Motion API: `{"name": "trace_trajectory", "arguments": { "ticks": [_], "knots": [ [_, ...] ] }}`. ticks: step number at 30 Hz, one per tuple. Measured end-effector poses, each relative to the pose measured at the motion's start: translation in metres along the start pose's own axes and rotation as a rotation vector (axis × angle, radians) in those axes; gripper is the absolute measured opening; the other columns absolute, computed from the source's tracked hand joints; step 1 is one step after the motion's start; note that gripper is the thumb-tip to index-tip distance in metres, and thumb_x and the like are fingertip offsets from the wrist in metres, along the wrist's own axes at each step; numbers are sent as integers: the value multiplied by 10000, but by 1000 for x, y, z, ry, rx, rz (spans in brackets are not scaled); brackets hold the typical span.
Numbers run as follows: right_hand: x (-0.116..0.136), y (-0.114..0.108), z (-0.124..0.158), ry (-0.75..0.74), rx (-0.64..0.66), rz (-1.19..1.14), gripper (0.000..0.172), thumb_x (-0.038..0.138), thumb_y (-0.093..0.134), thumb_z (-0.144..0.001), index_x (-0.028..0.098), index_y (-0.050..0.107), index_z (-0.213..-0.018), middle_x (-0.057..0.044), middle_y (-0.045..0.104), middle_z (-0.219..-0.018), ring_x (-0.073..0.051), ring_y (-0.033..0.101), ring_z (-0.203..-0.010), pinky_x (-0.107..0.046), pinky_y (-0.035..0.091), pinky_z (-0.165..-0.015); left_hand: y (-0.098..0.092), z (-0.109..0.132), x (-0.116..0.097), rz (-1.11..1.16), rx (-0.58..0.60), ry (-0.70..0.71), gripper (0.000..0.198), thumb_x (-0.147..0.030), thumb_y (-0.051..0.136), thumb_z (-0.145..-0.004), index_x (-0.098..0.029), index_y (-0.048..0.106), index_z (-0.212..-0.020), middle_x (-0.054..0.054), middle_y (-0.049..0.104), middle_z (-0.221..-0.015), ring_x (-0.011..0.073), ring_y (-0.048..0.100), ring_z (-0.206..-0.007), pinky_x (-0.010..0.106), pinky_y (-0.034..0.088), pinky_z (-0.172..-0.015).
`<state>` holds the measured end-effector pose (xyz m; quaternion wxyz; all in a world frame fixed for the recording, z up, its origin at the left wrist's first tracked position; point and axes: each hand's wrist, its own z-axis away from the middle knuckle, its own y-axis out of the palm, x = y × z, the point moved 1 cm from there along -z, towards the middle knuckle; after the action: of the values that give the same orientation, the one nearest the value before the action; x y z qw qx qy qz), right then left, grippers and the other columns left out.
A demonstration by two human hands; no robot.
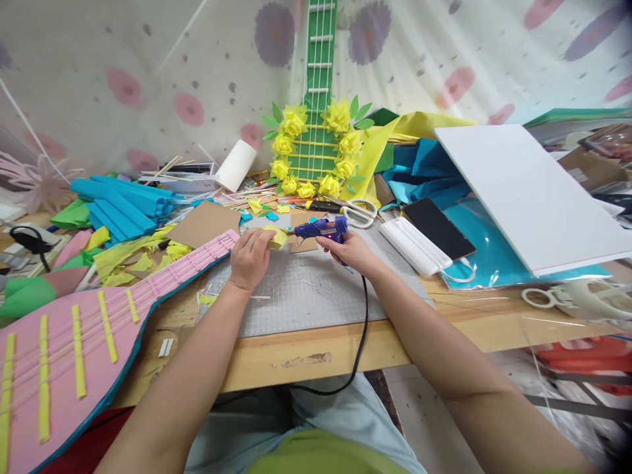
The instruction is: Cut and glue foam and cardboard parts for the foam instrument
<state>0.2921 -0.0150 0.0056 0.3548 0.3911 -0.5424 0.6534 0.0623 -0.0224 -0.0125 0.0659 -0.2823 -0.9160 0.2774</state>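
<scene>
My right hand [354,250] is closed around a blue hot glue gun [323,228], whose nozzle points left. Between the fingers of my left hand [250,259] is a small yellow paper piece [278,237]. The nozzle is close by this piece; whether they touch I cannot tell. Both hands are above a grey cutting mat [306,296]. Behind them stands a green paper guitar [316,141] edged with yellow paper flowers [295,121] and green leaves. A pink paper guitar [64,355] with yellow strips lies at the left.
Scissors [359,212] lie behind the glue gun. A white power bank [413,245], a dark phone [437,228] and a white board [533,191] are on the right. Blue crepe paper [118,210] and scraps cover the left. The gun's black cord [364,329] hangs over the table edge.
</scene>
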Motion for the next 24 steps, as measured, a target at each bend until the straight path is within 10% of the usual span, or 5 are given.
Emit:
{"name": "trace_trajectory", "arguments": {
  "ticks": [24],
  "knots": [
    [4, -1, 4, -47, 77, 16, 466, 637, 571, -650, 182, 487, -598, 43, 413, -423, -69, 357, -383, -229, 285, -402, 1, 0, 2, 32, -7, 0, 323, -38, 412, -742, -194, 579, -970, 52, 667, -878, 172, 587, -897, 332, 468, -832]
  ]
}}
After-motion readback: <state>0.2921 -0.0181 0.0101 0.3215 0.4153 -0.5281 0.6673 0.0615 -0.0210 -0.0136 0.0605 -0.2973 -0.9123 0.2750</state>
